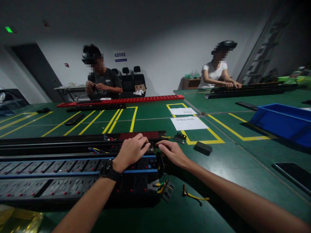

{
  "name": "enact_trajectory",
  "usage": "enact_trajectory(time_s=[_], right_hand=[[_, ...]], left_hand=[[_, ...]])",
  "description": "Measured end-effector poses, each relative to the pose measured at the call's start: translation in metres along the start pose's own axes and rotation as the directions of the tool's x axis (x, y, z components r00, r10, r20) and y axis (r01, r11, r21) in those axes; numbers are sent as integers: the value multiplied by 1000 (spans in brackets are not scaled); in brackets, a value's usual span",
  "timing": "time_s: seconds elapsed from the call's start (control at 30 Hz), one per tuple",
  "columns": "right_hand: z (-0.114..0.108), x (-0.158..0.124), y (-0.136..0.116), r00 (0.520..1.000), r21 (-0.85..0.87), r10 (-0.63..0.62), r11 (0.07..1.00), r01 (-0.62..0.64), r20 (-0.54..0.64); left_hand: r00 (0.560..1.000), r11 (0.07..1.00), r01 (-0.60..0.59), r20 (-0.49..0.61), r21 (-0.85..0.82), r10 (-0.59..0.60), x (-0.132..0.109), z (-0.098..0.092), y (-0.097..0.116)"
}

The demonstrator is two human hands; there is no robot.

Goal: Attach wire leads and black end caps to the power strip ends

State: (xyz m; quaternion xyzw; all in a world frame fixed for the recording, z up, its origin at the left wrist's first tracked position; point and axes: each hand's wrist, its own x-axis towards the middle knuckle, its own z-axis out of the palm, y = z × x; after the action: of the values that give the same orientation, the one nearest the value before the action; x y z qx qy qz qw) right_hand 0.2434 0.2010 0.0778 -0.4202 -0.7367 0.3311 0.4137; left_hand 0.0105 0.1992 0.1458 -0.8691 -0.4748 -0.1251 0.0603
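Note:
Long black power strips with rows of grey sockets [73, 165] lie side by side across the left half of the green table. My left hand [133, 149] wears a dark watch [109, 170] and rests over the right part of the strips, fingers curled at the end of a black rail. My right hand [173, 152] meets the same rail end from the right, thumb and index finger pinched together. What either hand's fingertips hold is too small and dark to make out. Coloured wires and a black end plate [168, 191] stick out at the strips' near right end.
A black end cap [203, 148], a loose yellow wire [196, 196], paper sheets [189, 123], a blue bin [283, 121] and a phone [293, 174] lie to the right. A red rack [145, 99] spans the far side. Two people work beyond it.

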Motion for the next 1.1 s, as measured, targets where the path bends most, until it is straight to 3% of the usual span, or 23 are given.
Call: enact_trajectory(time_s=[0.4, 0.7, 1.1], right_hand=[[1, 4, 11, 998, -63, 59, 996, -58, 1], [1, -1, 1, 999, -20, 2, 1000, -3, -38], [2, 2, 9, 998, -12, 48, 999, -47, 28]], left_hand=[[1000, 1000, 2, -11, -14, -2, 0, 1, 0], [1000, 1000, 11, -6, 0, -11, 0, 0, 1], [1000, 1000, 19, 2, -14, -19, -1, -2, 2]])
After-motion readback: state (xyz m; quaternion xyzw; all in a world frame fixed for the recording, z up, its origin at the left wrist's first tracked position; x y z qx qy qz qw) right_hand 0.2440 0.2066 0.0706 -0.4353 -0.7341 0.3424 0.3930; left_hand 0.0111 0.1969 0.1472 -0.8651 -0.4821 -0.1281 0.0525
